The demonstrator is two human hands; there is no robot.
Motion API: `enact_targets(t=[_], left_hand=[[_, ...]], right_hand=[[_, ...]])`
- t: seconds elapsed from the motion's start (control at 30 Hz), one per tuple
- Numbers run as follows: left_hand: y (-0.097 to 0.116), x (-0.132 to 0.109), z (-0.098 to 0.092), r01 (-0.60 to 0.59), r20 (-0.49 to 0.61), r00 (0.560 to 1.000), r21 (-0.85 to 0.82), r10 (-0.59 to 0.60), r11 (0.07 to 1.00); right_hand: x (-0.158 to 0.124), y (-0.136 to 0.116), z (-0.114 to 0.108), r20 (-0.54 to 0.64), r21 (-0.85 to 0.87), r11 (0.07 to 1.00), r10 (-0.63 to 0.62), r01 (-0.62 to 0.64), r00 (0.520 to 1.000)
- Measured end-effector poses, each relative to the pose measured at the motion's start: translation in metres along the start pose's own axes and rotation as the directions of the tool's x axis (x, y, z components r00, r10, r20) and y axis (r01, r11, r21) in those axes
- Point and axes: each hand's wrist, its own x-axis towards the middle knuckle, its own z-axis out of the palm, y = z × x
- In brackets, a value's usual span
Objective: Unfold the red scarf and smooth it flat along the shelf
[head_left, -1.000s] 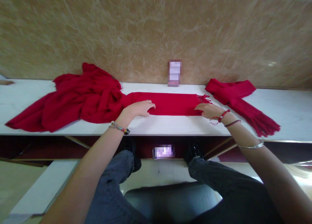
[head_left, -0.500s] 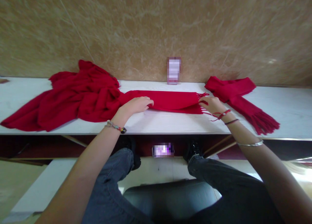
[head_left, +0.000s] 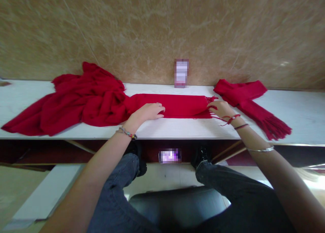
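Observation:
A red scarf [head_left: 182, 106] lies flat in a long strip on the white counter, its fringed end to the right. On the strip's front edge rests my left hand [head_left: 151, 112], fingers laid on the cloth and slightly apart. My right hand [head_left: 220, 108] pinches the scarf at the fringed end, near the front corner. Leftward, the strip runs up to a large crumpled heap of red cloth [head_left: 93, 97]; where one piece stops and the other begins I cannot tell. Another red fringed scarf [head_left: 243, 97] lies folded across itself, right of my right hand.
The white counter [head_left: 172, 129] runs along a brown marbled wall [head_left: 152, 33]. A blurred-out upright card [head_left: 181, 73] leans there. Below the counter are an open shelf, a blurred rectangular object [head_left: 170, 156], my legs and a dark seat [head_left: 177, 206]. A white panel [head_left: 48, 195] is at lower left.
My left hand has slid a little to the right along the scarf's front edge, and that edge now lies flatter and straighter. The right hand stays at the fringe.

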Motion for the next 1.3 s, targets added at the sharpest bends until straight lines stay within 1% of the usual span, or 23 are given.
enact_targets(t=[0.07,0.13,0.23,0.3,0.4,0.5,0.57,0.67,0.77,0.87,0.93,1.03,1.13,1.2,1.3], left_hand=[[0.003,0.001,0.000,0.014,0.007,1.000,0.041,-0.014,0.999],[0.005,0.002,0.001,0.021,0.006,1.000,0.064,-0.022,0.998],[0.001,0.004,0.003,0.003,-0.013,1.000,0.060,-0.002,0.998],[-0.003,0.006,0.004,-0.013,-0.026,1.000,0.042,0.015,0.999],[-0.011,0.009,0.007,-0.025,-0.021,0.999,0.004,0.025,1.000],[-0.017,0.011,0.008,-0.037,-0.001,0.999,-0.033,0.037,0.999],[-0.018,0.012,0.007,-0.030,0.005,1.000,-0.037,0.031,0.999],[-0.016,0.011,0.005,-0.006,-0.019,1.000,-0.011,0.006,1.000],[-0.015,0.008,-0.002,0.016,-0.029,0.999,0.016,-0.015,1.000],[-0.017,0.002,-0.011,0.004,0.020,1.000,0.020,-0.004,1.000],[-0.018,-0.002,-0.015,0.017,0.061,0.998,0.010,-0.017,1.000],[-0.017,-0.004,-0.014,0.031,0.091,0.995,-0.017,-0.029,0.999],[-0.010,-0.001,-0.010,-0.014,0.084,0.996,-0.073,0.020,0.997],[-0.004,0.002,-0.008,-0.038,0.072,0.996,-0.102,0.046,0.994],[-0.001,0.005,-0.007,-0.034,0.053,0.998,-0.102,0.040,0.994]], right_hand=[[0.000,0.000,0.000,0.030,0.004,1.000,-0.024,0.024,0.999],[0.000,0.000,0.001,0.095,0.004,0.999,-0.046,0.046,0.994],[0.001,0.002,0.003,0.185,-0.001,0.998,-0.055,0.057,0.981],[0.001,0.004,0.004,0.201,-0.002,0.998,-0.065,0.067,0.977],[0.001,0.005,0.004,0.205,0.010,0.997,-0.083,0.082,0.975],[0.001,0.006,0.004,0.210,0.026,0.998,-0.069,0.065,0.975],[0.001,0.009,0.006,0.218,0.032,0.999,-0.049,0.043,0.975],[-0.001,0.018,0.012,0.204,0.051,0.999,-0.016,0.006,0.979],[-0.004,0.030,0.021,0.147,0.056,0.996,0.058,-0.067,0.987],[-0.007,0.040,0.029,0.112,0.041,0.986,0.156,-0.161,0.981],[-0.008,0.045,0.033,0.096,0.048,0.985,0.161,-0.166,0.982],[-0.009,0.046,0.034,0.061,0.044,0.993,0.103,-0.106,0.993],[-0.009,0.043,0.030,0.001,0.025,0.999,0.042,-0.042,0.999],[-0.007,0.039,0.027,-0.042,0.032,0.997,-0.065,0.066,0.997],[-0.006,0.034,0.022,-0.054,0.065,0.967,-0.244,0.247,0.968]])
